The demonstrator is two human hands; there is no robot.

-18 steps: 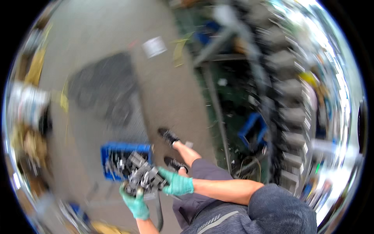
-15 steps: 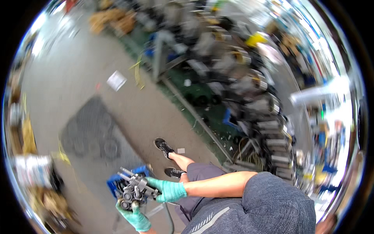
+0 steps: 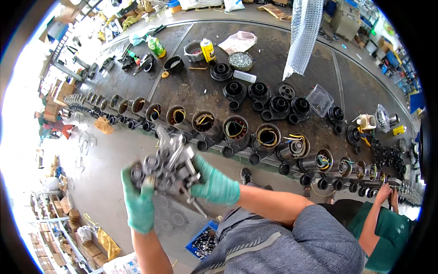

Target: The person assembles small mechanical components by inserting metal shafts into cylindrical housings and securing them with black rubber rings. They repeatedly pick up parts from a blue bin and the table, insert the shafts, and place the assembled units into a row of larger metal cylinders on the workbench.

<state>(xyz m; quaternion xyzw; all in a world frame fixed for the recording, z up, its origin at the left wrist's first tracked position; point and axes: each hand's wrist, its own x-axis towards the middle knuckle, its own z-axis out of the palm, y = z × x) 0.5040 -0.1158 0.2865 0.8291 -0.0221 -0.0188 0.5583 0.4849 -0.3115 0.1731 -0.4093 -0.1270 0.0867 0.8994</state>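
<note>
while both gloved hands' fingers clamp it, the metal parts bundle (image 3: 169,166) tilts upper-left to lower-right.

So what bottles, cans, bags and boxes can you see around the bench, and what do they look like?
Yellow spray can with a dark band: upright at the far side of the bench.
Green plastic bottle: far left of the bench, tilted.
Small white tube-shaped container: lying flat near the can.
Clear plastic bag: crumpled, right of the black round parts.
Blue plastic crate of metal parts: on the floor, below the gloved hands.
</note>
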